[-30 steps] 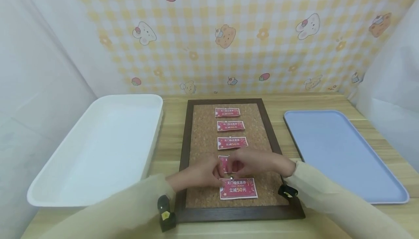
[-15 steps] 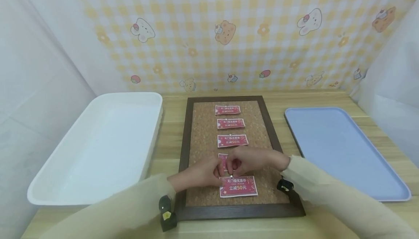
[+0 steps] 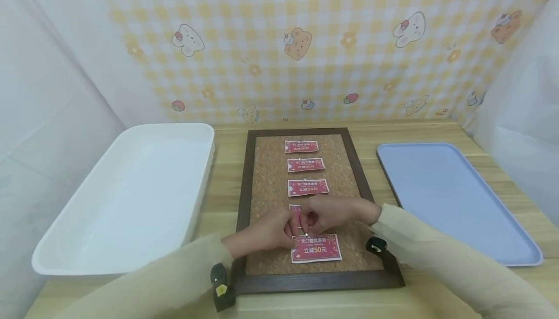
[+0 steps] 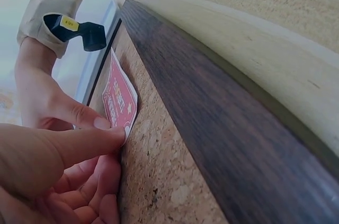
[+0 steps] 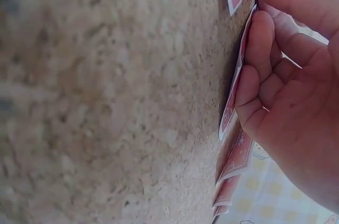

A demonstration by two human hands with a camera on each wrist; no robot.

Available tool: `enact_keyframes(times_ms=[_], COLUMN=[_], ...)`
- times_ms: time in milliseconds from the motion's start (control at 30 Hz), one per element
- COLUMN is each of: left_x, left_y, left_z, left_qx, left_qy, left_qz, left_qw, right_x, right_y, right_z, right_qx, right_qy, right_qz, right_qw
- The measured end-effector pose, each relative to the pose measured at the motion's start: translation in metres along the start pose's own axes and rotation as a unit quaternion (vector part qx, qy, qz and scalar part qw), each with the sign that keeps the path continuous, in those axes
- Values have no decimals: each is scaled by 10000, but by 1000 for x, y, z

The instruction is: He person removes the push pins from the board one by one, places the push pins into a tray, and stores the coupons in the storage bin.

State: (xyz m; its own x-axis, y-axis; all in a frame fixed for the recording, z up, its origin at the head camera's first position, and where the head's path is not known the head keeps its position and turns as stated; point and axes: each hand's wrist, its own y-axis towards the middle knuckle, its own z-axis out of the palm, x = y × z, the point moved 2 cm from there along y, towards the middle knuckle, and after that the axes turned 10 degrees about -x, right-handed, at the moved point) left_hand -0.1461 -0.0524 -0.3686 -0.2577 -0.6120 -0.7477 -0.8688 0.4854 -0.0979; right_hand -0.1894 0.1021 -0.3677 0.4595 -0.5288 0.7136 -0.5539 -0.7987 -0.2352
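Observation:
In the head view, a red coupon [image 3: 316, 248] lies on a cork board [image 3: 355, 256] near its front edge. A small silver pushpin [image 3: 306, 235] shows at the coupon's top edge. The right hand [image 3: 325, 212] pinches at this pin with thumb and fingertips, its other fingers curled over the coupon behind. My left hand [image 3: 271, 229] holds the coupon's left corner. In the left wrist view its thumb [image 4: 92, 147] presses on that corner, with the fingers curled below. The right wrist view shows the right hand's curled fingers [image 5: 259, 49] against a partly covered coupon [image 5: 228, 113].
Farther up the board, more red coupons [image 3: 307, 188] hang in a column with pins at their tops. A dark wooden frame [image 3: 323, 282] borders the cork. A white tray [image 3: 122, 202] stands to the left, a blue tray [image 3: 454, 197] to the right.
Both hands stay at the front coupon with almost no movement. The head view has shifted slightly.

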Motion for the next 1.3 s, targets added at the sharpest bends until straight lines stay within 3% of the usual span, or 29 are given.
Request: enact_keyframes(times_ms=[567,933,1300], left_x=[2,3,3], left_y=[3,4,3], left_z=[-1,0,-1], left_qx=[85,61,82], left_qy=[-151,-97,-106], left_qz=[-166,-119,-45], left_qw=[9997,9999,9999], right_x=[-1,2,6], right_y=[0,4,6], right_z=[-3,-4,-4], right_qx=[64,352,439], right_qy=[340,78,-128], right_qz=[-193,-298,-83], right_qw=[9992,9989,9989])
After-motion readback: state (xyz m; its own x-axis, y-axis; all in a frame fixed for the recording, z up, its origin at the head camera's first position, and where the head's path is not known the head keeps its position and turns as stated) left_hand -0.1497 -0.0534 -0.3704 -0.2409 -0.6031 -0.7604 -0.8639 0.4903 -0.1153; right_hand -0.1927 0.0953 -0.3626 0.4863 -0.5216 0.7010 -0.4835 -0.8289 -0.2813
